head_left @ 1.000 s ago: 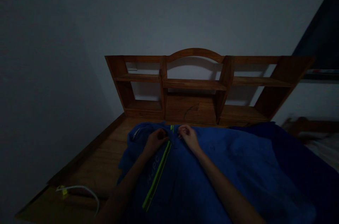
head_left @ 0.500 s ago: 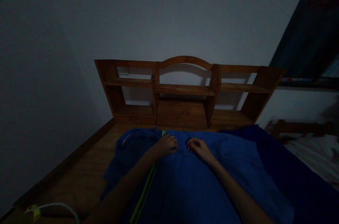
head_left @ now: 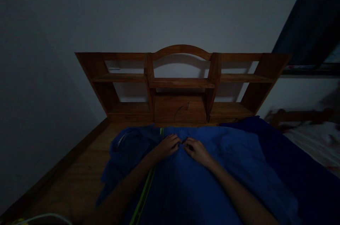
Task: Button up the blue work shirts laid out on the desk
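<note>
While a wooden shelf unit [head_left: 182, 83] with open compartments stands at 12 o'clock, a thin dark curved line [head_left: 181, 107] marking the panel at its lower middle, a blue garment [head_left: 183, 186] lies spread at 6 o'clock. Nearly meeting above it, the left grip [head_left: 169, 144] and right grip [head_left: 197, 151] are closed, fingertips pinching its cloth, beside a yellow-green stripe [head_left: 143, 196] running toward 7 o'clock. Darker blue fabric [head_left: 281, 154] lies at 4 o'clock.

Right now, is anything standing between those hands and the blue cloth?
Nothing visible. The left hand and right hand are both at the blue cloth, though dimness hides their exact grip. The white cable lies well away, lower left.
</note>
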Action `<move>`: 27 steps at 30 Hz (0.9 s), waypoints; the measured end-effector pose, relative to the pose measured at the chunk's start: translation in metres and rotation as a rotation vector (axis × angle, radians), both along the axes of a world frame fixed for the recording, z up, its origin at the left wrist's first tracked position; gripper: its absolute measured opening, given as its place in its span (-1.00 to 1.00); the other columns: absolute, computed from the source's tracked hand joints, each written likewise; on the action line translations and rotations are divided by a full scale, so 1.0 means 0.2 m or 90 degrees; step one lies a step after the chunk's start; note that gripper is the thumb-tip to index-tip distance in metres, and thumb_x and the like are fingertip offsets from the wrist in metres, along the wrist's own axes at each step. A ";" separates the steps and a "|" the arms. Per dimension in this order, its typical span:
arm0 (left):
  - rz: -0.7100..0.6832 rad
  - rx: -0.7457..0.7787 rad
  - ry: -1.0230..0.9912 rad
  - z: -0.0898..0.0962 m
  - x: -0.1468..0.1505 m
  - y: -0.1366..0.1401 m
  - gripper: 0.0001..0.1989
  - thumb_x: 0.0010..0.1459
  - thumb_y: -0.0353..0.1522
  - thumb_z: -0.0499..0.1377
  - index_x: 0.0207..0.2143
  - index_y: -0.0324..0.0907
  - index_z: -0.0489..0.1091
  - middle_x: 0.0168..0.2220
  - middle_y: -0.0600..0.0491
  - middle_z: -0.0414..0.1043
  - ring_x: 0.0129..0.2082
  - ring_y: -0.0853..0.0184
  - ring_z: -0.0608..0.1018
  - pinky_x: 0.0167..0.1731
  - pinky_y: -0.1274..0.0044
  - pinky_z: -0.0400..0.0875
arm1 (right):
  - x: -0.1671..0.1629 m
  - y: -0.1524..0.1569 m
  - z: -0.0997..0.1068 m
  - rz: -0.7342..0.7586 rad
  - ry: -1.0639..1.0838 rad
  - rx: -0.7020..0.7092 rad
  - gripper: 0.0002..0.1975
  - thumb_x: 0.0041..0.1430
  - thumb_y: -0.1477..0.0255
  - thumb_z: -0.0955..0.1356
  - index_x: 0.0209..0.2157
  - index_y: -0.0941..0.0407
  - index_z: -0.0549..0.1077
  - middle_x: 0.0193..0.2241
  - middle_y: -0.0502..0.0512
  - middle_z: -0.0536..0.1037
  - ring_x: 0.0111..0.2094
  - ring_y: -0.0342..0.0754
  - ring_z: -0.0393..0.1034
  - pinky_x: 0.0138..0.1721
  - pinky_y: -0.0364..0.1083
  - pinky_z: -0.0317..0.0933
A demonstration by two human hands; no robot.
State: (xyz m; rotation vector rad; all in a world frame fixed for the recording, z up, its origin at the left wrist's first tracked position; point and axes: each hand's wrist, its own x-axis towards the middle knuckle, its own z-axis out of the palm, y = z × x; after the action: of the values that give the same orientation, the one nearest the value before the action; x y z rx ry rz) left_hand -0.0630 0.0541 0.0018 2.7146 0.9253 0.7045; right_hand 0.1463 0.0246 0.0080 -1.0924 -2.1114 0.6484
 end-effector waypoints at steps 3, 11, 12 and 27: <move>-0.031 -0.068 -0.068 -0.02 -0.04 0.04 -0.81 0.20 -0.39 0.07 -0.17 -0.15 0.42 -0.22 0.00 0.41 -0.14 0.32 0.41 -0.10 0.50 0.27 | -0.01 0.02 -0.02 -0.037 0.016 -0.015 -0.85 0.12 0.49 0.30 -0.31 0.09 0.51 -0.34 0.05 0.48 -0.32 -0.10 0.35 -0.22 -0.15 0.19; -0.005 -0.072 -0.125 -0.07 -0.07 0.07 -0.82 0.13 -0.28 0.18 -0.24 -0.16 0.48 -0.28 0.01 0.42 -0.21 0.33 0.43 -0.19 0.52 0.28 | -0.01 0.04 -0.06 -0.067 0.041 -0.033 -0.84 0.07 0.47 0.31 -0.33 0.10 0.54 -0.41 0.02 0.49 -0.40 -0.13 0.35 -0.31 -0.18 0.18; 0.002 -0.063 -0.115 -0.07 -0.06 0.07 -0.83 0.13 -0.30 0.18 -0.24 -0.16 0.47 -0.30 0.01 0.41 -0.24 0.34 0.42 -0.21 0.53 0.28 | -0.01 0.04 -0.06 -0.067 0.042 -0.034 -0.84 0.07 0.47 0.31 -0.33 0.10 0.54 -0.42 0.02 0.49 -0.41 -0.14 0.34 -0.32 -0.18 0.18; 0.012 0.057 -0.005 -0.06 -0.04 0.03 -0.79 0.22 -0.31 0.09 -0.15 -0.14 0.44 -0.29 0.01 0.39 -0.23 0.33 0.41 -0.21 0.52 0.28 | 0.00 0.03 -0.05 -0.051 0.042 -0.028 -0.85 0.08 0.48 0.31 -0.35 0.13 0.53 -0.43 0.01 0.48 -0.43 -0.16 0.34 -0.37 -0.20 0.17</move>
State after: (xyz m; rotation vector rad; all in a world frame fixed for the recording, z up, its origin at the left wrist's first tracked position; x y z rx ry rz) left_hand -0.0717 0.0598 -0.0104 2.7822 0.9412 0.7772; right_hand 0.1455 0.0310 -0.0012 -1.1574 -1.9948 0.6863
